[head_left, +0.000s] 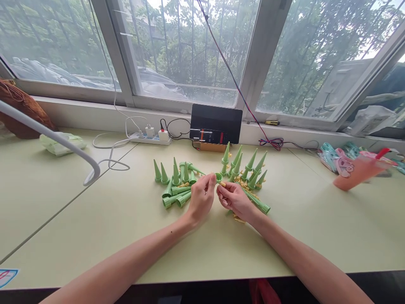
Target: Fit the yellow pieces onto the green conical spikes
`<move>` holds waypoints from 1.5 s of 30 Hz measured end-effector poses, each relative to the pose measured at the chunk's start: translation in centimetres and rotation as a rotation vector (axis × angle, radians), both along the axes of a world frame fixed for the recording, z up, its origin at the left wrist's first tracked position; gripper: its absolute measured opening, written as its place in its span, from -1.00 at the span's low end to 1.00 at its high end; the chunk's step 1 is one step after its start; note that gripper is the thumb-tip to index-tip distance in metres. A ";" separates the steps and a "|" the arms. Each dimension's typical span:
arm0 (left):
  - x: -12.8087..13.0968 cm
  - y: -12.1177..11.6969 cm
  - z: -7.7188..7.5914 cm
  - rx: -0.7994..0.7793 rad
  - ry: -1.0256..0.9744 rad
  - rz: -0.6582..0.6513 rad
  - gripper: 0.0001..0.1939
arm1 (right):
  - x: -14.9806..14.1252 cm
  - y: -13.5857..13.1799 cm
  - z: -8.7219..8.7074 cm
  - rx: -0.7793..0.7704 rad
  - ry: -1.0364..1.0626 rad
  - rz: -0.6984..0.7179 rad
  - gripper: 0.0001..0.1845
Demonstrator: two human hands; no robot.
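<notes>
My left hand (203, 195) is closed around a green plastic cone (218, 177), its round open end facing up toward me. Pinched in my right hand (236, 199) is a small yellow plastic piece (222, 184), held against the rim of that cone. Left of my hands, several green cones (157, 172) stand point up, and others (172, 200) lie on their sides. To the right, more green cones (251, 160) stand in a group, with small yellow pieces (243, 185) scattered among them. A few yellow pieces (239, 219) lie below my right wrist.
A dark tablet (216, 122) leans at the back near a power strip (152, 138) with cables. A white curved stand (63, 141) reaches in from the left. A drink cup (359, 171) stands at right beside colourful packets (329, 156). The pale table's front edge (202, 280) runs below my forearms.
</notes>
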State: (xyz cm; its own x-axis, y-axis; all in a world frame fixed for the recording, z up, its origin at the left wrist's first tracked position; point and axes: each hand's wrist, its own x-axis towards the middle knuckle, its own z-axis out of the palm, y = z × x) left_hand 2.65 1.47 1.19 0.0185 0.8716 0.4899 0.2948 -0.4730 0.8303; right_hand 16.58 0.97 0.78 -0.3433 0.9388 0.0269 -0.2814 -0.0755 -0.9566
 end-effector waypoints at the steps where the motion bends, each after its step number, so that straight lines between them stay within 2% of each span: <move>1: 0.0 0.0 0.0 -0.016 -0.007 0.005 -0.49 | -0.1 0.0 0.0 0.010 -0.011 -0.015 -0.53; 6: 0.0 -0.1 0.1 -0.073 0.003 0.022 -0.48 | -0.2 -0.2 -0.1 0.053 -0.061 -0.058 -0.55; 16: -0.1 0.0 0.0 -0.066 0.046 0.039 -0.48 | -0.3 -0.2 -0.6 0.225 -0.224 -0.152 -0.59; 25: -0.1 -0.3 0.0 -0.152 0.013 0.029 -0.49 | 0.1 -0.5 -0.7 0.452 -0.470 -0.265 -0.62; 29: 0.0 -0.4 0.3 -0.173 0.028 0.051 -0.48 | 0.4 -0.1 -1.2 0.596 -0.555 -0.313 -0.65; 35: 0.0 -0.6 0.7 -0.250 0.015 0.015 -0.45 | 1.1 0.4 -1.5 0.786 -0.713 -0.324 -0.76; 40: 0.0 -0.5 0.7 -0.286 -0.013 0.001 -0.42 | 1.5 0.3 -1.1 0.839 -0.768 -0.313 -0.77; 45: -0.1 -0.2 0.6 -0.303 -0.040 -0.005 -0.41 | 1.6 0.6 -1.6 0.887 -0.842 -0.318 -0.76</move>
